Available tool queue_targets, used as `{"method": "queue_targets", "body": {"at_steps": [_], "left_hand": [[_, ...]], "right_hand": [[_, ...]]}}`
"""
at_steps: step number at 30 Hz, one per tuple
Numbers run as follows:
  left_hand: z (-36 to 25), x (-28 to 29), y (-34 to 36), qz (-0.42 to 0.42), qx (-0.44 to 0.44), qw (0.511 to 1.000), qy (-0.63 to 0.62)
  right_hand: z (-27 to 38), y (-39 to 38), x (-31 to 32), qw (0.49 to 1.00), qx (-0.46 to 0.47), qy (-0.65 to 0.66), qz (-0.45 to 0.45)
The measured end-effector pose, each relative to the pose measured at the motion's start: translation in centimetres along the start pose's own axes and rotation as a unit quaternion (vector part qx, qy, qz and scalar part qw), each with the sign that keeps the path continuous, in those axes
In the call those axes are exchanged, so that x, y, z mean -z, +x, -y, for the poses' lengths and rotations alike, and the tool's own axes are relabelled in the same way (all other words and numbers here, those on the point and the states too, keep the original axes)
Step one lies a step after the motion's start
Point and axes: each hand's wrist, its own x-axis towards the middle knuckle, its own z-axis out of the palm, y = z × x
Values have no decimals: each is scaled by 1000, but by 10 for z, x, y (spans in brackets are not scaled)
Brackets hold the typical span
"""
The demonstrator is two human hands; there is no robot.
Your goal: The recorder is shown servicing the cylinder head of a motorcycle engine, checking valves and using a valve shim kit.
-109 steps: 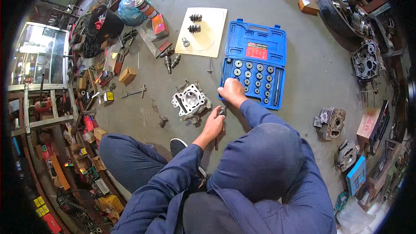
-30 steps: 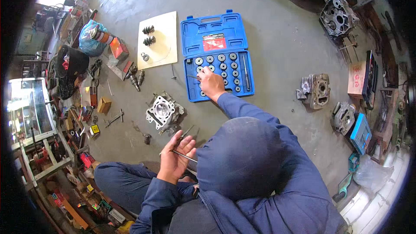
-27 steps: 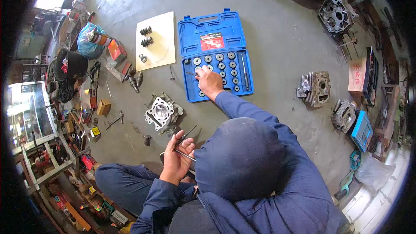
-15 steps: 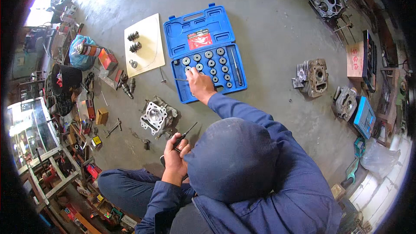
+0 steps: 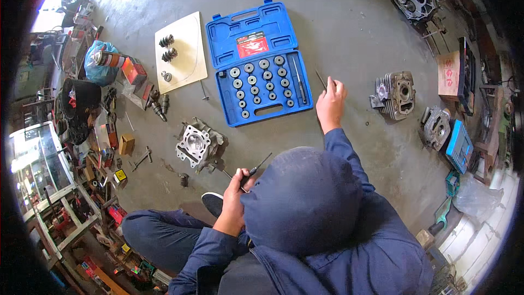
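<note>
My right hand is just right of the open blue tool case, its fingers closed on a thin metal rod that points up and away. Lower down, my left hand grips a slim, dark-handled pointed tool close to my body. A thin shaft also shows beside those fingers; whether it belongs to the same tool is unclear. In the case sit rows of round metal cutter heads and a long dark tool in a slot. A cylinder head lies on the floor between the case and my left hand.
Beyond the case's left side, a cream board carries two springs and small rings, with an engine valve beside it. To the right lie a finned cylinder head and a blue box. Tools and boxes crowd the left.
My right hand has left the case's left part and moved right, past its right edge, with a thin rod. My left hand has shifted slightly right, still holding its tool.
</note>
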Motion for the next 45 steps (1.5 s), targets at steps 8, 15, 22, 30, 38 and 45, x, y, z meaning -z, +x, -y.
{"method": "queue_targets", "body": {"at_steps": [8,15,22,30,38,45], "left_hand": [[3,24,16,35,-54,998,-2],[5,17,11,-35,0,999,40],[12,24,19,-32,4,999,-4],[10,30,17,-23,17,1000,-10],[10,27,13,-21,19,1000,-2],[12,31,18,-7,13,1000,-1]], "right_hand": [[72,-10,2,987,101,107,60],[95,-20,-10,982,122,98,108],[94,-16,-17,986,107,81,101],[82,-14,-11,988,77,26,132],[77,-11,-17,989,78,26,126],[78,-13,-15,989,97,33,111]]}}
